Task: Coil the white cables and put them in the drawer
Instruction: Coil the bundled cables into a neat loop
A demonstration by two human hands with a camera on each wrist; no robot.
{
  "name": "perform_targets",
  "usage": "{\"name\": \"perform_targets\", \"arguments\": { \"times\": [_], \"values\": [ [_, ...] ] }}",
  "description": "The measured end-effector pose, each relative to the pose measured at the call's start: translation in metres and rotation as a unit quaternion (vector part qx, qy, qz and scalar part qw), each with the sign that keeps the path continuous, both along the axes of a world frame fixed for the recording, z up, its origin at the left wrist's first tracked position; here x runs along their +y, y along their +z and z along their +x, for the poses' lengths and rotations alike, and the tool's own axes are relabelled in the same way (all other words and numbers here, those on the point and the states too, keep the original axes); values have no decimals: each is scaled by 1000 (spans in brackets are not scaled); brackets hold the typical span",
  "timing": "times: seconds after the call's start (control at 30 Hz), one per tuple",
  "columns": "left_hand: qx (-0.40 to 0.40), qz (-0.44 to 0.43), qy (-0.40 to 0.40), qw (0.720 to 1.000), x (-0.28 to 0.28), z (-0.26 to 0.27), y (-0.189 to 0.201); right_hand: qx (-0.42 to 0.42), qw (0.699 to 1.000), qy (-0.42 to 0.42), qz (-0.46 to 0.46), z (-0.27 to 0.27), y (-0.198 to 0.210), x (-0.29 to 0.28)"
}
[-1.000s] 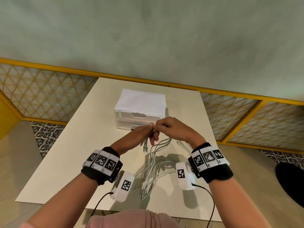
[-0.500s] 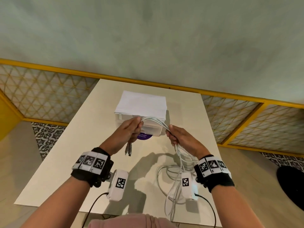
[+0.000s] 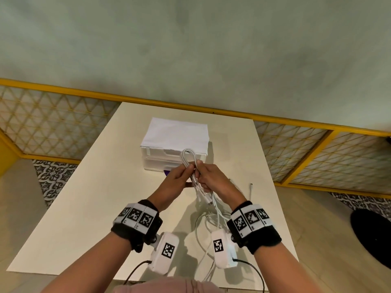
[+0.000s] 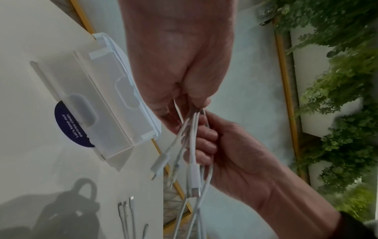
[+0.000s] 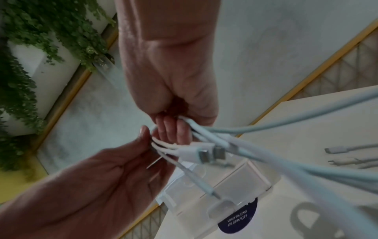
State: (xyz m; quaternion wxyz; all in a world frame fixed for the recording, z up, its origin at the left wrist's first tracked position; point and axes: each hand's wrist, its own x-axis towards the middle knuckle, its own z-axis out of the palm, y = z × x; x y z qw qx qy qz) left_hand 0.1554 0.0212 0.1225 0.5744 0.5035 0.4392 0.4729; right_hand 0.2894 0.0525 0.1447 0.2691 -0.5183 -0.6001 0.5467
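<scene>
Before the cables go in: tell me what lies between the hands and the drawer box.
Only the raised loop of the white cables, held by the left hand and right hand, crosses before the drawer box; head view shows it.

A dark round sticker (image 4: pixel 71 127) under the clear drawer unit (image 4: pixel 106 103) reads "Let's keep our pantries clean."

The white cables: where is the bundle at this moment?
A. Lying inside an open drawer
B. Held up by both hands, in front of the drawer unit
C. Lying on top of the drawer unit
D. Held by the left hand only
B: the left hand and the right hand both pinch the white cables, looped above the fingers, before the drawer unit, whose drawers look closed.
</scene>
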Motion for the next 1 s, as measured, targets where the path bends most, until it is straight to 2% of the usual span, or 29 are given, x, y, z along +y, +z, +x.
{"name": "perform_targets", "arguments": {
  "times": [0.23, 0.3, 0.4, 0.57, 0.7, 0.83, 0.93, 1.0],
  "values": [
    [-36, 10, 22, 999, 2, 14, -4, -61, 997, 22, -49, 7, 12, 8],
    [-15, 14, 50, 999, 4, 17, -7, -61, 994, 22, -84, 5, 13, 9],
    [23, 16, 93, 995, 7, 19, -14, -7, 990, 26, -135, 2, 13, 7],
    [-16, 14, 118, 993, 13, 13, -11, 82, 987, 60, -126, 5, 6, -1],
    [-82, 44, 202, 975, 29, -12, 8, 44, 985, 152, -66, 10, -4, -17],
    [-179, 52, 273, 944, 45, -41, 24, -27, 959, 268, -91, 13, -15, -29],
    [-191, 35, 260, 946, 47, -54, 29, -44, 959, 263, -99, 25, -15, -23],
    [-145, 36, 216, 965, 41, -59, 28, -96, 964, 241, -63, 40, -6, -14]
  ]
}}
